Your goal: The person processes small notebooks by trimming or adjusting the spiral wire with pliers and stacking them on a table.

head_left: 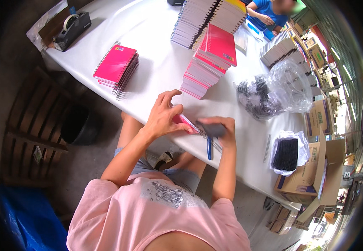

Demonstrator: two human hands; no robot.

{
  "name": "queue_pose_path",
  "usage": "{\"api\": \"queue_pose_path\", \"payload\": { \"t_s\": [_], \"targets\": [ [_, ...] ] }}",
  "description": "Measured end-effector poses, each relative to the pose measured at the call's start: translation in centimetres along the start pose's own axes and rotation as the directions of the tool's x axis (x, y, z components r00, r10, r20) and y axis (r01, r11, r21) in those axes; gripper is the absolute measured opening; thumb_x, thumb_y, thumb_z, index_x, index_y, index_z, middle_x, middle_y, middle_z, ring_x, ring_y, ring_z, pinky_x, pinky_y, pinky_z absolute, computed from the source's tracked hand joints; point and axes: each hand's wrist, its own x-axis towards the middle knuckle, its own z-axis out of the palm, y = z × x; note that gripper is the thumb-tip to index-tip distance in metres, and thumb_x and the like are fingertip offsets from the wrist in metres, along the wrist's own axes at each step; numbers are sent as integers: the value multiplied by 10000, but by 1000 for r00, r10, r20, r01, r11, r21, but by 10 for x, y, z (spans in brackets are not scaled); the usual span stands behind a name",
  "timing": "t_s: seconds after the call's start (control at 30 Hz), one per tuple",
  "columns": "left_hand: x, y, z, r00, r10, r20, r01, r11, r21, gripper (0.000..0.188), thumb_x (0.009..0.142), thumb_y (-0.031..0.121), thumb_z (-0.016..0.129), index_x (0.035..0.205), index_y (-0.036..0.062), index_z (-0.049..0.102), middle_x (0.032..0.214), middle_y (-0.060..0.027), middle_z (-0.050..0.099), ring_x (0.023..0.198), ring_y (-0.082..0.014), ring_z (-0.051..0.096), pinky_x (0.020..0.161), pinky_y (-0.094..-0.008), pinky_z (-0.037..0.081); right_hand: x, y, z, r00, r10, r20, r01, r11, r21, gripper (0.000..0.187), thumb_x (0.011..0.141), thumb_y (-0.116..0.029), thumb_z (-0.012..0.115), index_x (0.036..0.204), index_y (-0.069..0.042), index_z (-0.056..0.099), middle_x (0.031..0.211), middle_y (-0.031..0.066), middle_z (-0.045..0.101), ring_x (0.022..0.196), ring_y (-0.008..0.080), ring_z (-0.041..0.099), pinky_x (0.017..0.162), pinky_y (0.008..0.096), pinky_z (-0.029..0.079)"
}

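My left hand point(164, 115) grips a small pink notebook point(183, 122) near the table's front edge, its thumb along one side and its fingers bent over the other. A wire spiral point(216, 144) runs out from the notebook's edge toward the table's front. My right hand point(228, 129) is closed on a dark grey flat piece point(213, 129), smeared by motion, just over that spiral. A blue pen-like tool point(209, 148) lies beside the spiral, under my right hand. Beyond my hands rises a stack of pink-covered notebooks point(208, 58), their page edges toward me.
Finished-looking spiral notebooks point(115, 65) sit left. A tape dispenser point(72, 31) stands at the far left corner. Rightward are a clear plastic bag point(290, 85) with black coils, black coils on paper point(286, 154) and cardboard boxes point(300, 178). Another person point(269, 16) works across the table.
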Motion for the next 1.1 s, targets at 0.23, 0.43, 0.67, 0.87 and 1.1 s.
{"api": "queue_pose_path", "payload": {
  "t_s": [0.23,0.43,0.67,0.87,1.1],
  "targets": [
    [3,-3,2,1000,25,-8,-26,996,-83,553,523,505,807,709,67,524,1291,-162,392,1145,-393,344,787,-428,464,7,7,0,994,-110,-10,108,943,316,325,711,94,503,902,-59,716,813,126,693,744,147,659,678,238,500],
    [1,-20,14,1000,-10,-5,9,973,-232,617,455,477,856,761,75,501,1267,-182,358,1115,-368,353,776,-426,434,19,7,5,983,-41,-181,-37,913,-406,218,715,-51,591,882,35,701,849,173,689,768,207,670,739,287,517],
    [4,-33,27,986,-167,-17,144,890,-432,941,367,427,920,1006,60,335,1200,-207,298,1089,-304,364,805,-384,411,26,24,7,972,-28,-233,-10,988,-157,345,667,108,526,933,-22,704,844,140,689,710,120,614,659,242,478],
    [-2,-38,29,975,-216,44,208,833,-514,1044,360,444,923,1081,30,291,1092,-151,319,1018,-245,375,830,-321,381,36,19,18,994,-64,-93,38,965,-259,346,655,57,572,948,-68,706,769,125,679,666,117,621,641,260,485],
    [-2,-40,26,986,-142,88,164,928,-336,1235,336,515,904,1198,-20,199,1099,-110,290,1000,-210,332,801,-317,387,54,4,36,995,-50,-81,20,943,-331,279,680,-36,586,924,-87,711,700,192,618,571,215,615,603,302,468]
  ]
}}
